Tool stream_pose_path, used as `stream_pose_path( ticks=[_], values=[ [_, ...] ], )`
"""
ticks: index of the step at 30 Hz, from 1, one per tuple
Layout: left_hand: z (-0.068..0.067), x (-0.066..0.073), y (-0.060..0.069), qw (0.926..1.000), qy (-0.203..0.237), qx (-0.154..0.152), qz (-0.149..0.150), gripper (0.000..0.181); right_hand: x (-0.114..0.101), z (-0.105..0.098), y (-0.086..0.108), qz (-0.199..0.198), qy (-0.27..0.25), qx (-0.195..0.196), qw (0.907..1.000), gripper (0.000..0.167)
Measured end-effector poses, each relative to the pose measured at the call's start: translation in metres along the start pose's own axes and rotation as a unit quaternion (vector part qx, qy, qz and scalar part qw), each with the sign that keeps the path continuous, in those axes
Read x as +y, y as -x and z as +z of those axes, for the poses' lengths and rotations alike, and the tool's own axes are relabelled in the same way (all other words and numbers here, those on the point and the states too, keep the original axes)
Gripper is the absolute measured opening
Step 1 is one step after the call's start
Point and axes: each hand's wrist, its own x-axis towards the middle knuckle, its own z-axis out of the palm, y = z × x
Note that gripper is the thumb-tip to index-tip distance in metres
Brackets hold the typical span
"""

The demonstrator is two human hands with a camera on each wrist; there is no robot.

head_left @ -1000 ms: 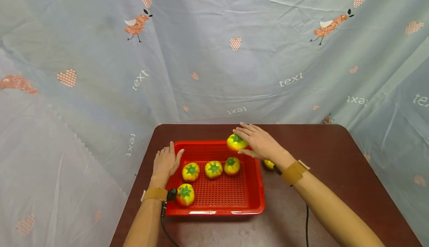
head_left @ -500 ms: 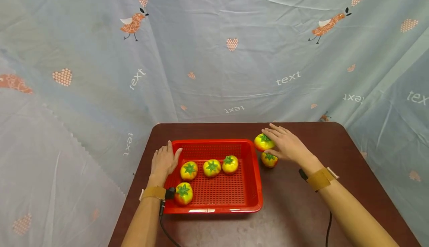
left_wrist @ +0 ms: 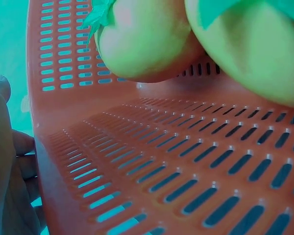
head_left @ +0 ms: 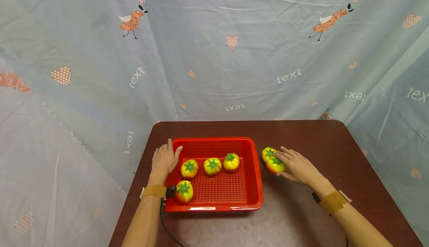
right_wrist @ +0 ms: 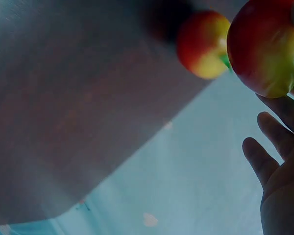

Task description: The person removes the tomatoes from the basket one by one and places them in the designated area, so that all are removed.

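My right hand (head_left: 298, 167) pinches a yellow-and-red tomato (head_left: 275, 166) with a green star-shaped leaf top between thumb and fingers. In the right wrist view this tomato (right_wrist: 264, 49) looks held off the table, its other fingers extended. Just beyond it, a second tomato (head_left: 268, 153) rests on the table, right of the red basket (head_left: 257, 187). My left hand (head_left: 164, 160) lies at the basket's left rim, its fingers (left_wrist: 27, 166) along the outer wall. Several similar tomatoes are inside the basket, including one tomato (head_left: 231, 162) at right and another tomato (head_left: 184, 191) near my left wrist.
The basket stands on a dark brown table (head_left: 315, 139). Behind it hangs a pale curtain (head_left: 214, 61) printed with birds and hearts. A black cable (head_left: 167, 228) runs from the left wrist camera across the table's near side.
My right hand has carried its tomato from above the basket's back right corner rightward, then toward me beside the table tomato. The left hand stays at the rim.
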Motion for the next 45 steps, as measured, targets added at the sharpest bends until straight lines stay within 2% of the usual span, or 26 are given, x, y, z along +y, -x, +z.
stream_pose_path(
  ticks=[9,19,30,37,45],
  values=[
    [0.001,-0.001,-0.002,1.0,0.001,0.001,-0.001,0.074,-0.007,0.026,0.017,-0.017,-0.009,-0.003,0.9998,0.069],
    [0.004,-0.002,-0.003,1.0,-0.002,0.001,-0.005,0.075,-0.009,0.041,0.026,-0.002,-0.011,-0.044,0.999,0.066],
    [0.004,-0.001,-0.003,1.0,0.0,0.004,-0.004,0.075,-0.01,0.051,0.028,-0.004,-0.017,-0.017,0.9997,0.066],
    [0.005,-0.001,-0.003,1.0,0.0,0.007,-0.004,0.075,-0.012,0.051,0.027,0.016,-0.028,-0.04,0.9987,0.067],
    [0.005,-0.001,-0.002,1.0,0.004,0.008,-0.004,0.075,-0.012,0.051,0.03,0.022,-0.026,-0.028,0.999,0.07]
  ],
)
